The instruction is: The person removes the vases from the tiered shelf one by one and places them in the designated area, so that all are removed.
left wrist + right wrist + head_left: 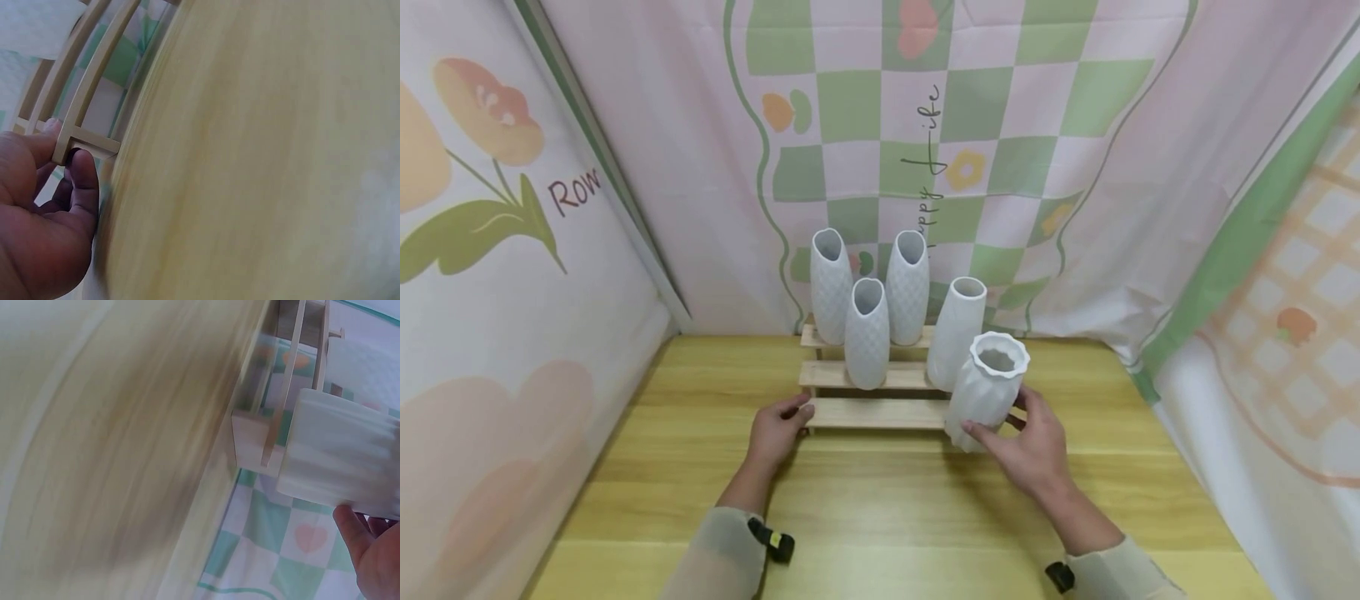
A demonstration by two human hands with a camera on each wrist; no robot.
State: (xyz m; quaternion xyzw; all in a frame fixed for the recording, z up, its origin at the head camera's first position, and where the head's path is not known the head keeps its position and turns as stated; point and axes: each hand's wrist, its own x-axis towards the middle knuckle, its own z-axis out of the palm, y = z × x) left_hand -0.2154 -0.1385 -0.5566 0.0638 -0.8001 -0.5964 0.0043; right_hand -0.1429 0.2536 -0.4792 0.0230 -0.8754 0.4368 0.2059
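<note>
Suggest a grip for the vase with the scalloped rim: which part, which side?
Likely best: the ribbed body of the scalloped-rim vase, below the rim, coming from the right. It is mouth up, so the body's side is reachable; the tapered vase sits close behind to its left, while no vase stands to its right. The right hand holds it from that side.

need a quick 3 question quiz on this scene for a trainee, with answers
1. How many tall white diamond-textured vases stand on the top tier of the pale wooden three-tier stand?
2. True or false: the left hand holds a vase.
3. What rim has the white ridged vase in the right hand? A) square B) scalloped C) triangular

Key: 1. Two. 2. False; it grips the stand's left end. 3. B.
</note>
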